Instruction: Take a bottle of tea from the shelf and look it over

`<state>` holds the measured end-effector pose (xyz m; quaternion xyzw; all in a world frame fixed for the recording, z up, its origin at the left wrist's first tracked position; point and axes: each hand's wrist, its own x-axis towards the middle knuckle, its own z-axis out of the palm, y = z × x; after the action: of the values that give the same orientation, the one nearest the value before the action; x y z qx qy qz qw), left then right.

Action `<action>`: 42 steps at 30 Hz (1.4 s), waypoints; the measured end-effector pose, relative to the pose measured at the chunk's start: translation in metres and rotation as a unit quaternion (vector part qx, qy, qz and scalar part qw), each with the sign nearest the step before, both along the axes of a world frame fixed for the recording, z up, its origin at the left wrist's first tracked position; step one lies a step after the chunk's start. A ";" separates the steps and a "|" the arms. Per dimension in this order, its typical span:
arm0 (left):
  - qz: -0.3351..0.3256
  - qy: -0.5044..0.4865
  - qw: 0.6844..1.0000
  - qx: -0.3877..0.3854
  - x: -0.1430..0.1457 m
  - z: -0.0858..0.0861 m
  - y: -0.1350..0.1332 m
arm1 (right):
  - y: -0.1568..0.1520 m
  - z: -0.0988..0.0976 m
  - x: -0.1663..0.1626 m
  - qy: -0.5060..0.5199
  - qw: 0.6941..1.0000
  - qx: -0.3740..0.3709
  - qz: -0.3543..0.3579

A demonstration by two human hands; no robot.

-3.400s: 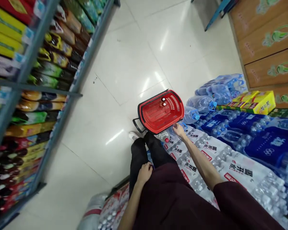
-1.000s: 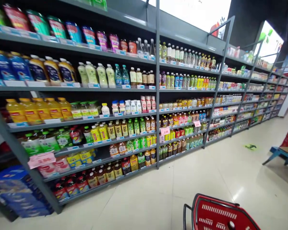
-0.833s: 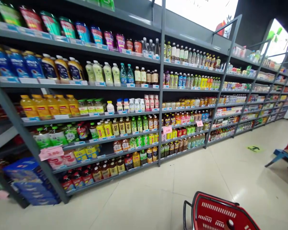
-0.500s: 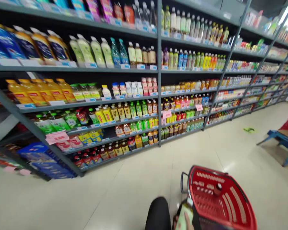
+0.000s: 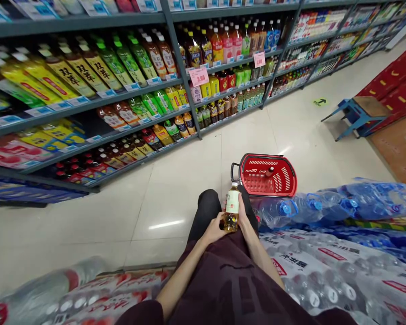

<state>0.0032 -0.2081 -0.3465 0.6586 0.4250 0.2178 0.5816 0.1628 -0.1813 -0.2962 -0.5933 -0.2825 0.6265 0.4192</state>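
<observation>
A bottle of amber drink (image 5: 232, 207) with a pale label and a yellow cap stands upright over my lap, held between both hands. My left hand (image 5: 214, 227) cups its base from the left, fingers curled. My right hand (image 5: 242, 213) wraps its right side. Just beyond on the floor sits a red shopping basket (image 5: 288, 182) with a black handle. A bottle with a red cap (image 5: 269, 171) lies inside it.
Grey shelves of bottled drinks (image 5: 128, 85) run along the left. Shrink-wrapped packs of water bottles (image 5: 328, 266) and large blue-capped jugs (image 5: 291, 210) lie to my right. More wrapped packs (image 5: 88, 293) sit at lower left. A blue stool (image 5: 355, 113) and red cartons (image 5: 392, 81) stand at far right.
The view has tipped down from the shelves to my lap. The amber bottle, barely in view half a second ago, is now held upright in both hands near the basket.
</observation>
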 end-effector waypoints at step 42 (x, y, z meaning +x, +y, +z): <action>0.017 0.057 0.997 0.040 -0.004 -0.016 -0.001 | 0.015 -0.058 0.006 0.399 0.914 -0.021 -0.075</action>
<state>-0.0007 -0.2087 -0.3627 0.6849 0.4597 0.2067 0.5261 0.1685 -0.1665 -0.3546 -0.3225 -0.0330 0.7835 0.5302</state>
